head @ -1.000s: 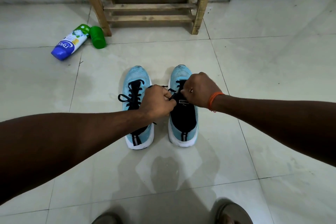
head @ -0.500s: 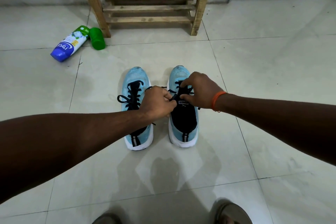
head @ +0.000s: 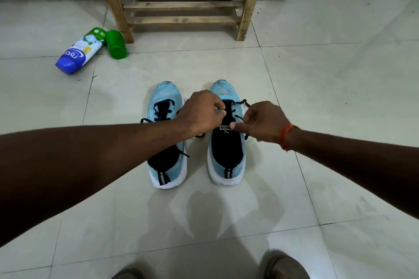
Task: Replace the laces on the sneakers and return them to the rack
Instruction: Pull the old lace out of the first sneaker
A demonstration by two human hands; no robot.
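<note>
Mid-frame, the left hand (head: 201,113) and right hand (head: 264,123) each pinch the black lace (head: 238,102) on the right-side sneaker (head: 227,156) — likely to pull it tight. The rack (head: 183,4) stands at the top.

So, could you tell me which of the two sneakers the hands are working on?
The right sneaker: the left hand and right hand both pinch its black lace. The left sneaker beside it has no hand on it.

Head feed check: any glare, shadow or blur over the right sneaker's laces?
Head view: left hand, right hand and right sneaker are sharp; the black lace they pinch barely shows against the dark tongue; soft shadow and sheen lie on the near floor.
</note>
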